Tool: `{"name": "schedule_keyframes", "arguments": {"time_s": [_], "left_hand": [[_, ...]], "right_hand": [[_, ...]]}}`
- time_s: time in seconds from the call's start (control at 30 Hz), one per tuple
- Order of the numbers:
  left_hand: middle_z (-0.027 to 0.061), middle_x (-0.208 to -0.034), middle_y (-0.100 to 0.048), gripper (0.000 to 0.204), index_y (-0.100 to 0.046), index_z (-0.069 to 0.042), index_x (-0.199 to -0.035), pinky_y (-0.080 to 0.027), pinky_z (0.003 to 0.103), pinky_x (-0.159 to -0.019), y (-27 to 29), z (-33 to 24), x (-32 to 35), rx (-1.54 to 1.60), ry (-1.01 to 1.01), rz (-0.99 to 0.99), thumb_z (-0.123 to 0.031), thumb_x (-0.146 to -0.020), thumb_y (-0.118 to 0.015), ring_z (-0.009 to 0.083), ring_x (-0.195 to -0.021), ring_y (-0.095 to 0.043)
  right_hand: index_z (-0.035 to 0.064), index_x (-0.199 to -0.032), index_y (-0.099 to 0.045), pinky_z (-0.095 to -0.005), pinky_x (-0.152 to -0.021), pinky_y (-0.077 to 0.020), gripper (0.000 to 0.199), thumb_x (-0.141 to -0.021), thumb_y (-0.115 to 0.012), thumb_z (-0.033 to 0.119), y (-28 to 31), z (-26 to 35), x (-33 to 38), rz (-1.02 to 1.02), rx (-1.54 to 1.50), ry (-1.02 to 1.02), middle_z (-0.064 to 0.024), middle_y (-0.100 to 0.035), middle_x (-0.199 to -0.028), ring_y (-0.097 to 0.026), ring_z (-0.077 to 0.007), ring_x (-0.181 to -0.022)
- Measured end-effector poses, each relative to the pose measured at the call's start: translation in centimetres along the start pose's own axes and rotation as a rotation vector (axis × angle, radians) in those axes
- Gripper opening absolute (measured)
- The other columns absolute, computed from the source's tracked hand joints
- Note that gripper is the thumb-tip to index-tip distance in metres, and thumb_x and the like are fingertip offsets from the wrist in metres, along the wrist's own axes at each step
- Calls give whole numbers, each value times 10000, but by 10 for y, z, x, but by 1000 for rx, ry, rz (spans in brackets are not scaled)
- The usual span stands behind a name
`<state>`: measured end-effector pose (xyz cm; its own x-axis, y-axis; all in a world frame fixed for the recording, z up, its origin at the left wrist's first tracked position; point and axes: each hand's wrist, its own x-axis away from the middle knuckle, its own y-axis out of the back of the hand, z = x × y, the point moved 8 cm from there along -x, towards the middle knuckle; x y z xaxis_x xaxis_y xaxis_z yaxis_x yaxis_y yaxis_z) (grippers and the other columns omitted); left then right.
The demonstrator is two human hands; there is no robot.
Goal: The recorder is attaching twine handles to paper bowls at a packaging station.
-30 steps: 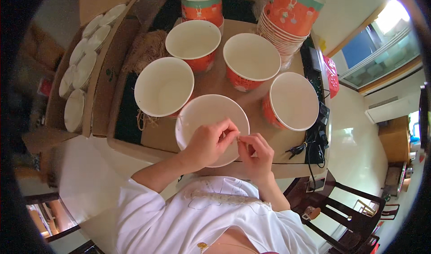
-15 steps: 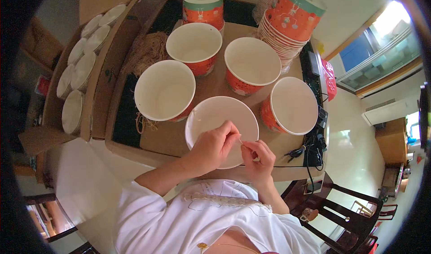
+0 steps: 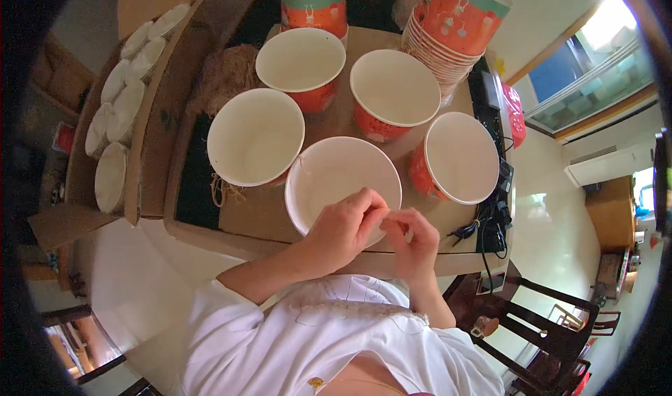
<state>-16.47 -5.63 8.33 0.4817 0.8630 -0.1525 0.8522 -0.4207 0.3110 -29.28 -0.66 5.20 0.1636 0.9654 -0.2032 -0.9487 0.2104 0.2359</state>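
Over the near rim of a white paper bucket [image 3: 343,159], my left hand [image 3: 348,227] and my right hand [image 3: 414,242] meet with fingertips pinched together. Between them is a thin pale strand, clearer half a second ago and now mostly hidden by the fingers. The bucket's mouth faces up, and a short bit of thread shows on its left inner wall. Around it stand open orange paper buckets with white insides: one to the left [image 3: 256,137], one behind it [image 3: 301,60], one at the back right [image 3: 395,88] and one at the right [image 3: 462,158].
A tangle of brown twine [image 3: 231,81] lies at the back left, with loose strands [image 3: 225,189] nearer. An upturned bucket [image 3: 313,8] and a tall bucket stack [image 3: 448,39] stand behind. A cardboard box [image 3: 161,116] of white lids is at left, black cables [image 3: 490,224] at right.
Both hands have shifted slightly right and come closer together, the fingertips now touching. The strand seen between them is now mostly covered. The view has tilted a little.
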Motion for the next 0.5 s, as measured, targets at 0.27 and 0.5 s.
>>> {"name": "schedule_keyframes", "arguments": {"time_s": [0.27, 0.5], "left_hand": [[87, -789, -562, 87, -584, -43, -877, -462, 313, -594, 2, -21, 6, -289, -218, 88, -35, -811, -640, 214, -678, -585], [28, -786, -527, 73, -584, -37, -825, -397, 215, -588, 2, -27, 5, 254, -100, 159, 12, -810, -636, 86, -672, -505]], "right_hand": [[14, -853, -641, -286, -690, -486, 140, -737, -677, -56, 24, 22, -3, 22, 232, 224, -86, -598, -849, -600, -191, -792], [28, -858, -640, -306, -744, -486, 202, -686, -689, -65, 36, 6, 3, 46, 229, 146, -111, -598, -922, -597, -232, -862]]}}
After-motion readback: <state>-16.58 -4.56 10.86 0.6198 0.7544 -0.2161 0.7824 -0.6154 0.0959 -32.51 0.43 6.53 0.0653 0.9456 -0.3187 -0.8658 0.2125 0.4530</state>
